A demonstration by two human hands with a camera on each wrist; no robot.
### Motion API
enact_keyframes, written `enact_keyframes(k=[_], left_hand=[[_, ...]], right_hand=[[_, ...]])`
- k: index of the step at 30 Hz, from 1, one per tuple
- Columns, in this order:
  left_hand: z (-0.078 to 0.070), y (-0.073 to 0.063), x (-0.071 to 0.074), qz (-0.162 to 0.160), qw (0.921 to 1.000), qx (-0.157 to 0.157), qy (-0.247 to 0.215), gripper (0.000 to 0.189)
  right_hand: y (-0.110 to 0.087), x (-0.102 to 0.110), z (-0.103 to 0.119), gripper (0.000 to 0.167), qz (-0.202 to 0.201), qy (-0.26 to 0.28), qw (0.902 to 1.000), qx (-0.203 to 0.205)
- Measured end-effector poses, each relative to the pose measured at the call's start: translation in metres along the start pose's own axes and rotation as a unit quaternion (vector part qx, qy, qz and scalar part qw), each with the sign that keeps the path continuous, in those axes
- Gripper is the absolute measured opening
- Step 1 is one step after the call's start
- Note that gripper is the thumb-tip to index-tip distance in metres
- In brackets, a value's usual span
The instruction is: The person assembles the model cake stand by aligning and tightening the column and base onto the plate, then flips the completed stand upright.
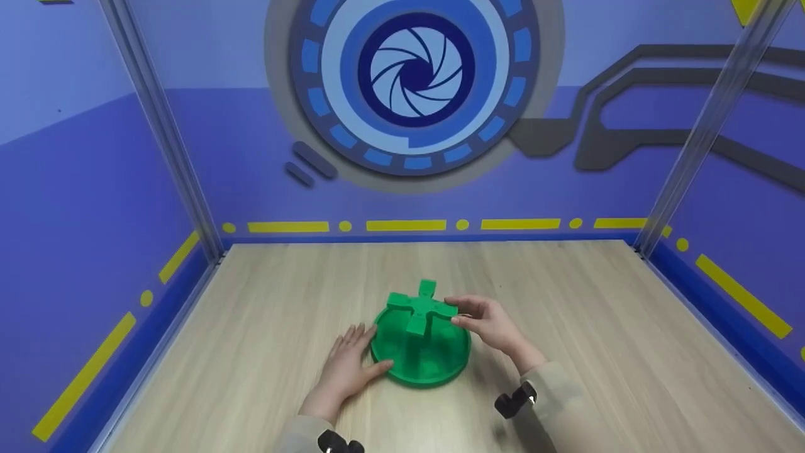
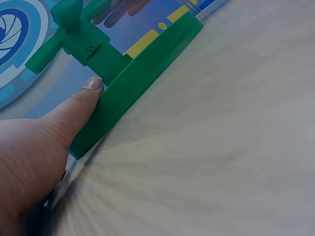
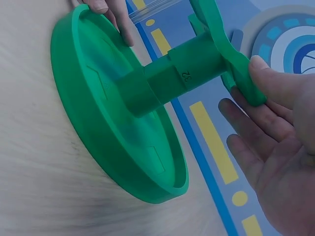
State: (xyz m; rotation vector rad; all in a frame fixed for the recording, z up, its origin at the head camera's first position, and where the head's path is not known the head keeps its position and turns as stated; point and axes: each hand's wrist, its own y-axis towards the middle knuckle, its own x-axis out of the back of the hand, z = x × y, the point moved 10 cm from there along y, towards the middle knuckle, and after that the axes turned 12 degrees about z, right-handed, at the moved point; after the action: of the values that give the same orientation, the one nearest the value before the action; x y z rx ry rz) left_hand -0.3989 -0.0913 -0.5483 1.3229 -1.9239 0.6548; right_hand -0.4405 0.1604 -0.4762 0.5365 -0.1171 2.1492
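A green round dish with a raised rim stands on the table. From its middle rises a stepped green column, marked 32 on one side in the right wrist view and 35 in the left wrist view. A green cross-shaped handle with rounded arms tops the column. My right hand pinches the handle's right arm between thumb and fingers. At the dish's left side, my left hand rests against the rim with its fingers and thumb spread; its thumb touches the rim.
The pale wood-look table extends around the dish. Blue printed panels enclose it at the back and sides, with metal posts at the corners. A dark wrist camera sits on the right sleeve.
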Motion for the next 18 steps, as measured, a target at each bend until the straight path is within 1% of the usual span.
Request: enact_keyframes(k=[5, 10, 15, 18], left_hand=[[0.0004, -0.0002, -0.0003, 0.000, 1.0000, 0.000, -0.001, 0.092], [0.0013, -0.0004, -0.0009, 0.001, 1.0000, 0.000, -0.003, 0.093], [0.0013, -0.0002, -0.0008, 0.002, 1.0000, -0.002, -0.003, 0.094], [0.0009, 0.0000, -0.0004, 0.002, 1.0000, -0.002, -0.001, 0.094]], right_hand=[[-0.0016, -0.0030, 0.0000, 0.043, 0.003, 0.002, 1.0000, -0.006], [-0.0037, -0.0065, 0.0019, 0.045, 0.006, -0.002, 1.0000, -0.002], [-0.0053, -0.0083, 0.0025, 0.045, -0.003, -0.008, 1.0000, 0.002], [-0.0055, -0.0086, 0.0028, 0.044, -0.015, -0.005, 0.9999, 0.004]])
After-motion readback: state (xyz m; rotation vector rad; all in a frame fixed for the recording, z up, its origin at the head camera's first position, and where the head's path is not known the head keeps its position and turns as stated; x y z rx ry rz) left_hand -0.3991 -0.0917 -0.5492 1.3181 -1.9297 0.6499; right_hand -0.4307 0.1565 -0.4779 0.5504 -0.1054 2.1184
